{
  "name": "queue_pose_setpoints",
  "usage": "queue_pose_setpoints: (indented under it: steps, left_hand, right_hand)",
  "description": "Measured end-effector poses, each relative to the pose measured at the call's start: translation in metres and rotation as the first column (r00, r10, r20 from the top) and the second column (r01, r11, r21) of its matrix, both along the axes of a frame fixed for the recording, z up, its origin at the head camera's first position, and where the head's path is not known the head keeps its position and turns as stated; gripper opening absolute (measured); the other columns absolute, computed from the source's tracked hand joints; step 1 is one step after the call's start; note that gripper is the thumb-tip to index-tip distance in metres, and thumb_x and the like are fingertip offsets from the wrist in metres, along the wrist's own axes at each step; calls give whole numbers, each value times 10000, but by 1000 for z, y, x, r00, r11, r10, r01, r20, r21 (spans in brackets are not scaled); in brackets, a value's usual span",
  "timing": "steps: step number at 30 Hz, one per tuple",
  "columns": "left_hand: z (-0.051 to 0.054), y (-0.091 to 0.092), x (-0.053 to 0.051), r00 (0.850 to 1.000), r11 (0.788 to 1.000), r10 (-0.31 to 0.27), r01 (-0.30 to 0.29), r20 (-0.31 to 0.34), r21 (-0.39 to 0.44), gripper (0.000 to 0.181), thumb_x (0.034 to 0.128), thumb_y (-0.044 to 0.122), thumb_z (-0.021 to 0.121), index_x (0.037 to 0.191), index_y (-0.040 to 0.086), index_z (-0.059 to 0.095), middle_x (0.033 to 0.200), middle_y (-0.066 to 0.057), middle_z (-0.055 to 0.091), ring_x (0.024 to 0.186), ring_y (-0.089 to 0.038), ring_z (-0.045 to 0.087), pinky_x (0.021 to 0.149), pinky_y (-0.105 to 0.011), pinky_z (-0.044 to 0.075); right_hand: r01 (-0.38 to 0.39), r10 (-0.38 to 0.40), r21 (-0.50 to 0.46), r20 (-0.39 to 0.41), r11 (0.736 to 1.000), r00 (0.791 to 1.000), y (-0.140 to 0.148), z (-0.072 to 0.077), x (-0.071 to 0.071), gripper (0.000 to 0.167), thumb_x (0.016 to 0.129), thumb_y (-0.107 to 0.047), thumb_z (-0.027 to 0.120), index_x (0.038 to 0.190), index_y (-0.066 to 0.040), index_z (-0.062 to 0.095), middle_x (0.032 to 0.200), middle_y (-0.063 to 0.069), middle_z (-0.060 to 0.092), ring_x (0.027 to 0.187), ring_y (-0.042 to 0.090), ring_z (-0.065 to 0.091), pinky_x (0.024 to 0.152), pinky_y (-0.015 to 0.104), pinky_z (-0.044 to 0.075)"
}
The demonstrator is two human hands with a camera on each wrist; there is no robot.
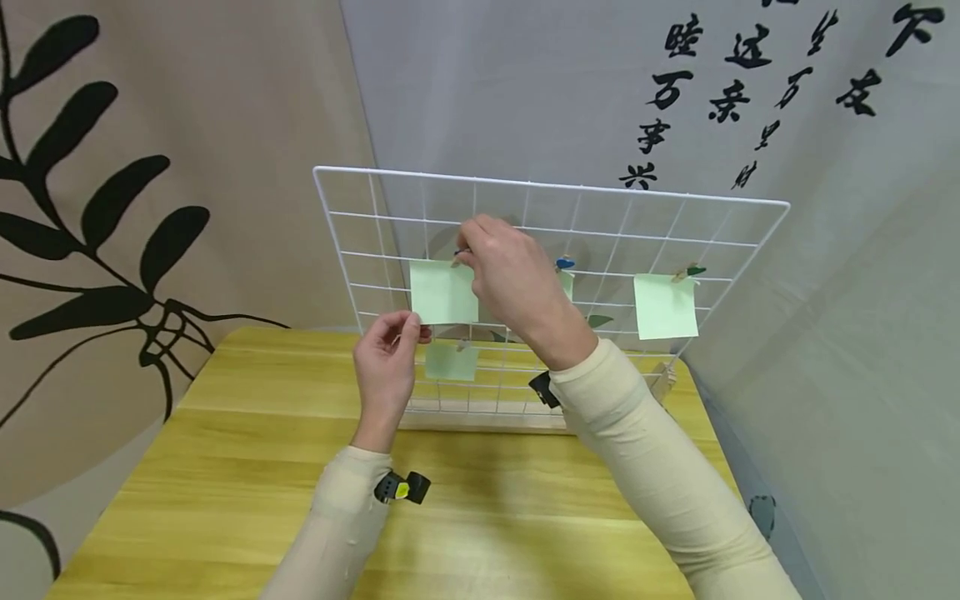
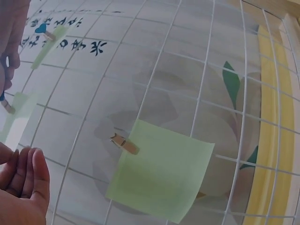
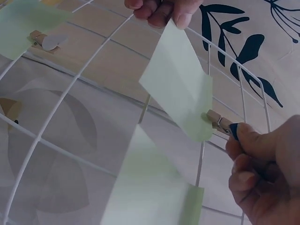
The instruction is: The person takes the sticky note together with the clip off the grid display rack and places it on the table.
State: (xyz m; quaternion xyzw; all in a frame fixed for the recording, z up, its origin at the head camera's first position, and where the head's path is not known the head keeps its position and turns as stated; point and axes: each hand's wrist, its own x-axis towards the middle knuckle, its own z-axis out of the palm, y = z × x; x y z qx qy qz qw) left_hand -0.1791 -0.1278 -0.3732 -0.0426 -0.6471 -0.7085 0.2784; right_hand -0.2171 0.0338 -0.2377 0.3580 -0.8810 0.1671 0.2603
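A: Obstructions?
B: The right hand (image 1: pixel 512 275) is covering part of the wire grid (image 1: pixel 551 185); other notes (image 1: pixel 666 308) are hanging nearby.
A: Right wrist view?
B: Showing more of the clothespin (image 3: pixel 214 118) that hand is pinching at the green note's (image 1: pixel 441 293) top edge, against the grid; the left hand (image 1: pixel 386 362) is pinching its lower corner.
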Motion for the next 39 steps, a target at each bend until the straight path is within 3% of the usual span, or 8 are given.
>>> queue_pose_setpoints:
  steps: [13, 26, 39]
  left_hand:
    - [-5, 1, 2, 1000, 1000, -24, 24, -4, 5, 157, 967, 38, 618, 991, -117, 620, 911, -232, 635, 771, -223, 659, 760, -317, 598]
    - [-11, -6, 7, 1000, 999, -1, 2, -12, 36, 105, 961, 2, 610, 957, -102, 625, 899, -255, 623, 757, -189, 658, 754, -295, 597]
    - [-10, -4, 9, 989, 996, -83, 87, -120, 33, 86, 961, -27, 591, 950, -108, 615, 890, -189, 616, 771, -201, 662, 768, -294, 593]
  right_hand:
    - [-12, 13, -8, 25, 1000, 1000, 2, -2, 0, 50, 931, -18, 661, 956, 20, 639, 921, 98, 636, 867, 250, 621, 780, 314, 560]
    - [-24, 24, -52, -1, 998, 1000, 2, -7, 0, 71, 937, -32, 659, 965, 29, 636, 934, 106, 636, 874, 248, 615, 808, 302, 549]
    - [-50, 51, -132, -1, 990, 999, 8, -11, -1, 70, 949, -39, 643, 973, 25, 628, 934, 104, 619, 835, 236, 600, 764, 301, 536]
